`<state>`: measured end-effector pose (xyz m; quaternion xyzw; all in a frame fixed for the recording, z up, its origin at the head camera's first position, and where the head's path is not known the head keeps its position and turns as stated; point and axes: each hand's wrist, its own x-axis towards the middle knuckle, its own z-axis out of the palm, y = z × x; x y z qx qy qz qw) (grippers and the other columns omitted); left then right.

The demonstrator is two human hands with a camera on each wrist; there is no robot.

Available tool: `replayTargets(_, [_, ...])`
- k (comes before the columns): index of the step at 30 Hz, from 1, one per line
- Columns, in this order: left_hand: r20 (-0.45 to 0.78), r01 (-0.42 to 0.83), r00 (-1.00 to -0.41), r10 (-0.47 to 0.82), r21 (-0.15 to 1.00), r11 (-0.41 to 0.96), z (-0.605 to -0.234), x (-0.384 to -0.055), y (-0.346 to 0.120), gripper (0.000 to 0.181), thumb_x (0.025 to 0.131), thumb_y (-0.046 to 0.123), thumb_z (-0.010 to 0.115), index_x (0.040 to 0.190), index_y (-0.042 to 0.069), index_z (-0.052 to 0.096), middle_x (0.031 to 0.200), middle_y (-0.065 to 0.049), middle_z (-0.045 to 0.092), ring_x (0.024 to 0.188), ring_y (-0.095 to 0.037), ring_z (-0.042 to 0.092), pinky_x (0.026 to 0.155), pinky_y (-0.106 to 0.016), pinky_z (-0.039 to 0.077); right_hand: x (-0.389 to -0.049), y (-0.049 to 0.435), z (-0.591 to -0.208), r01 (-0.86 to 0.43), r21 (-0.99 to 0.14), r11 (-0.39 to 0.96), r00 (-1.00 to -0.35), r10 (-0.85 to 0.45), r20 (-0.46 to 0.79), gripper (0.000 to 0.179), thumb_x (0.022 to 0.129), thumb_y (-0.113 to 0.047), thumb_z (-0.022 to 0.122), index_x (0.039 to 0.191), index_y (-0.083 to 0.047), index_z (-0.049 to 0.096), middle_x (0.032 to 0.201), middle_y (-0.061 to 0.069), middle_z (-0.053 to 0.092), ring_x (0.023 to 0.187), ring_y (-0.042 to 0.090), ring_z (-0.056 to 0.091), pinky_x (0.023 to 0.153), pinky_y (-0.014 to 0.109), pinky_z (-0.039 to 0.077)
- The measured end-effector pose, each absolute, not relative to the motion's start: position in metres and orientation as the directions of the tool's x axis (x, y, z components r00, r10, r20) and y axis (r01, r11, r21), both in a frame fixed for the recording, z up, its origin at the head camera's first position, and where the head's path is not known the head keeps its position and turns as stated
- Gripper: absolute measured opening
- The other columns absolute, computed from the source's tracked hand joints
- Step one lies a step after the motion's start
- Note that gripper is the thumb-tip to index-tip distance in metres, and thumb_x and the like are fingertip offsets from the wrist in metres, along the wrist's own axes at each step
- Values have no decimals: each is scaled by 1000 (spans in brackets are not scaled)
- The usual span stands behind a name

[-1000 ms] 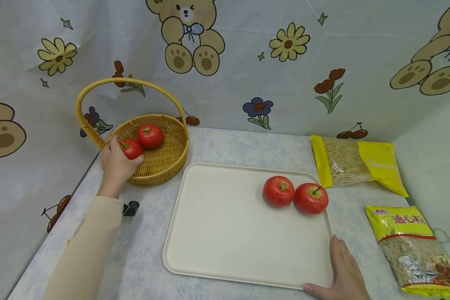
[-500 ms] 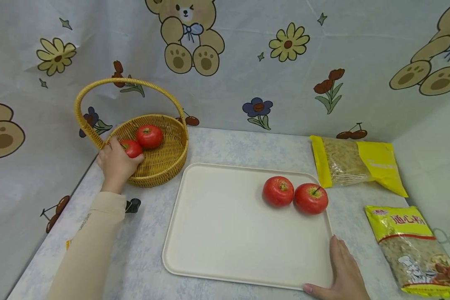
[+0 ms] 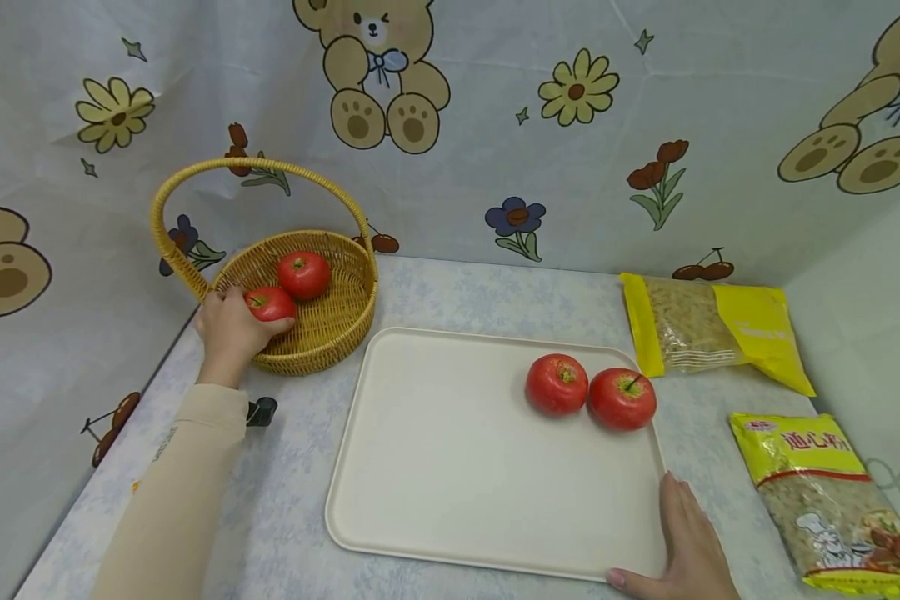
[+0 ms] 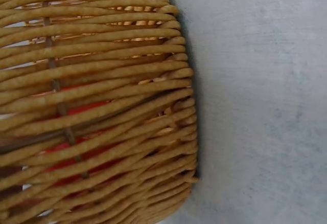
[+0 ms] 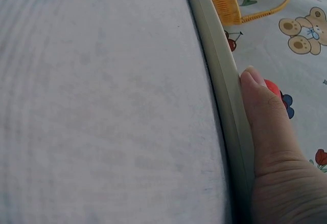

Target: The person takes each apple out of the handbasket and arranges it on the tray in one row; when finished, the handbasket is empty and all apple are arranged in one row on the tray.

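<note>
Inside a wicker basket (image 3: 322,354) at the left, my left hand (image 3: 228,333) holds a red apple (image 3: 270,304), thumb on the near side and fingers on the left. A second apple (image 3: 303,275) lies right behind it in the basket. The left wrist view shows the woven basket wall (image 4: 102,96) close up, with red glimpsed through the gaps. My right hand (image 3: 686,546) rests at the near right corner of a cream tray (image 3: 487,467); its thumb (image 5: 268,116) lies along the tray's side in the right wrist view.
Two apples (image 3: 588,392) sit side by side at the tray's far right. A yellow pasta packet (image 3: 716,325) lies behind the tray's right end, another packet (image 3: 832,500) nearer me. A small black object (image 3: 261,411) lies by my left sleeve. A printed cloth (image 3: 465,125) hangs behind.
The apple in my left hand has shifted slightly to the right and toward me within the basket, and the apple behind it has moved a little right. My right hand and the tray stay put.
</note>
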<state>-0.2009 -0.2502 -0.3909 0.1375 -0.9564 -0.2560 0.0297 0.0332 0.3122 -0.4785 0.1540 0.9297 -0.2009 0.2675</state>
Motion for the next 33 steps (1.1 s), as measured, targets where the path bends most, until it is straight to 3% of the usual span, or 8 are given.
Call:
replayTargets(7, [-58,-243,-968,-244,447,861,-392,-201,-249,99,79,49,79,145,-6,29,129,-40,53,119,-55,51,118,-63,1,34,312,-479,399,-296,868,-811,183,-555,162,50,-84,73,153,-9,-26,162,28,-13,145,53,3,106,75,13])
replayTargets(16, [-12,-236,-966,-258,451,861,-395,-201,-245,98,80,51,74,146,-6,29,131,-37,53,121,-51,50,119,-64,4,34,310,-476,387,-298,873,-824,182,-537,161,50,-83,74,153,-8,-24,162,28,-13,147,52,0,108,73,12])
replayTargets(25, [140,-111,-961,-239,597,795,-364,-181,-211,86,79,48,75,144,4,38,135,-24,53,120,-43,49,97,-64,45,35,311,-476,353,-305,884,-845,162,-509,160,51,-83,74,154,-6,-22,162,30,-8,146,52,5,108,74,14])
replayTargets(33, [167,72,-984,-69,711,700,-329,-154,-150,81,76,41,82,140,12,42,135,-13,53,122,-34,48,91,-59,52,36,311,-476,348,-315,883,-849,154,-506,159,52,-82,74,154,-7,-23,162,29,-9,146,53,2,108,74,11])
